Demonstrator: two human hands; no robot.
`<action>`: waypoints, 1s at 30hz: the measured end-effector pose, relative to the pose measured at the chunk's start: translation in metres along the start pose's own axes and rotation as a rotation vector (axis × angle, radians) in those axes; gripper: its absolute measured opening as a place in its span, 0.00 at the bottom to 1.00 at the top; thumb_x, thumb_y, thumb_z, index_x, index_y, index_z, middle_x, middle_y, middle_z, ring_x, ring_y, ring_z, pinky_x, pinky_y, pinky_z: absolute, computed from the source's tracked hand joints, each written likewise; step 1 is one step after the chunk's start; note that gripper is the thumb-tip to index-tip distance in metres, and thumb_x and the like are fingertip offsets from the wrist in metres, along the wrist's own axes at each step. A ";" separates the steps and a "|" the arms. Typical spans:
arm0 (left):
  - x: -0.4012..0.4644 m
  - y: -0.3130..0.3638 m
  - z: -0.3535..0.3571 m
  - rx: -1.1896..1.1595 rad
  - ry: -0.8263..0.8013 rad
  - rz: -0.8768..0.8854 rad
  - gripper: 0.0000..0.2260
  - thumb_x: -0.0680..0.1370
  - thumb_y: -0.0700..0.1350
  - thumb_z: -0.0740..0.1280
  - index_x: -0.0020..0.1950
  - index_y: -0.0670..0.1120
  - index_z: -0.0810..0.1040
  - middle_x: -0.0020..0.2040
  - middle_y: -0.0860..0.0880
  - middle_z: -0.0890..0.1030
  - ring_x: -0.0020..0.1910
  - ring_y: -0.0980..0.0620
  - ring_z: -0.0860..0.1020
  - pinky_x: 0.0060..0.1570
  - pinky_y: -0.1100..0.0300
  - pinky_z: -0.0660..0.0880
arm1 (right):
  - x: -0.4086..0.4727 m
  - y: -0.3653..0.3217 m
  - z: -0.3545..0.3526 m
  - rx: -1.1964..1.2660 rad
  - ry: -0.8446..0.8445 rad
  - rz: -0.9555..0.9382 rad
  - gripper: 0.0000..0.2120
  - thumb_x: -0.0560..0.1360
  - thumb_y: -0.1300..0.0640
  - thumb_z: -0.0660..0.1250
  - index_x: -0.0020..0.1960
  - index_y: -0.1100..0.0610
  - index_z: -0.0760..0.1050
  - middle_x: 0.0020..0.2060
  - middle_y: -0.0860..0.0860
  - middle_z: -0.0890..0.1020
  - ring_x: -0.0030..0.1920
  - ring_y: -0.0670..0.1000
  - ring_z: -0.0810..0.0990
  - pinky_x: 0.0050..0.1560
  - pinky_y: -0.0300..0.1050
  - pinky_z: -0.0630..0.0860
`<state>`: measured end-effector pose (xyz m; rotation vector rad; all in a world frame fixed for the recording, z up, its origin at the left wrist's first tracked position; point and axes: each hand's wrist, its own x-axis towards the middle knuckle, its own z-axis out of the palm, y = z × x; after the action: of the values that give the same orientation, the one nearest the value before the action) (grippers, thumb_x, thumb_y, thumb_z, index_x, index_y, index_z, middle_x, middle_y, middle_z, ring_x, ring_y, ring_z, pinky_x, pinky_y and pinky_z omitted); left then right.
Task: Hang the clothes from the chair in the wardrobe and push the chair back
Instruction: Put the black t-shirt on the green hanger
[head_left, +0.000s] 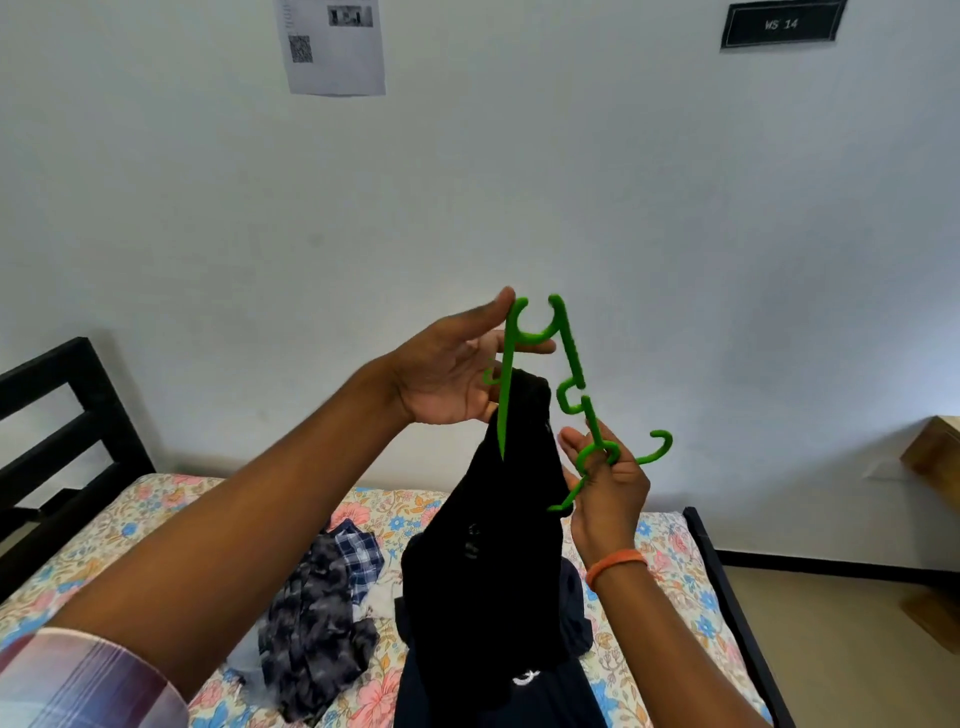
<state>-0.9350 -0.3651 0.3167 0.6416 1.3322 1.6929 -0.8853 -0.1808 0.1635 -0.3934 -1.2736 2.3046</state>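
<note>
Plaid sleeve (78, 680), lower L corner, on L arm. Black garment (488, 561) hangs centre frame, top draped over green hanger (563, 358), hem reaching down to bed (130, 525). R hand (605, 483), orange band (615, 566) at wrist, fingers curled round hanger's hook end, gripping it. L hand (447, 374) raised beside hanger's other end; fingers straight & spread, fingertip touching top of green arm, palm facing garment; can't tell if lower fingers pinch the cloth. Hanger tilted, held edge-on betw. both hands, above bed. Bed: floral sheet, black frame, headboard (57, 415) at L. On sheet, L of black garment: heap of clothes (322, 597), dark patterned pc. + blue/white check pc. Wooden furniture (935, 462) at R edge, partly cut off. Behind: white wall, paper sheet w/ QR code (332, 47) upper L, black sign "WS 14" (782, 25) upper R.
</note>
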 end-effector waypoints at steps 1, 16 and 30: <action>-0.001 0.000 0.002 -0.007 -0.007 0.006 0.51 0.63 0.63 0.78 0.75 0.38 0.63 0.44 0.42 0.81 0.43 0.45 0.81 0.46 0.52 0.78 | -0.001 0.001 -0.002 -0.050 0.031 -0.038 0.15 0.79 0.69 0.61 0.60 0.55 0.79 0.52 0.61 0.84 0.52 0.55 0.85 0.55 0.59 0.80; -0.020 -0.057 -0.018 0.269 0.599 0.127 0.24 0.71 0.25 0.70 0.65 0.38 0.75 0.43 0.45 0.82 0.41 0.50 0.82 0.41 0.60 0.80 | 0.002 -0.017 -0.015 -0.008 -0.398 0.135 0.19 0.74 0.50 0.72 0.56 0.63 0.78 0.38 0.48 0.80 0.41 0.47 0.74 0.51 0.43 0.71; -0.018 -0.192 -0.016 0.239 0.910 -0.502 0.11 0.76 0.50 0.64 0.46 0.42 0.76 0.37 0.46 0.77 0.35 0.49 0.75 0.35 0.61 0.68 | 0.009 -0.038 0.013 -0.233 -0.088 -0.427 0.07 0.77 0.54 0.70 0.46 0.58 0.77 0.37 0.52 0.86 0.44 0.52 0.85 0.49 0.36 0.77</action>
<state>-0.8794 -0.3778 0.1323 -0.4077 2.1169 1.4320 -0.8882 -0.1676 0.2026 -0.0812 -1.5084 1.8404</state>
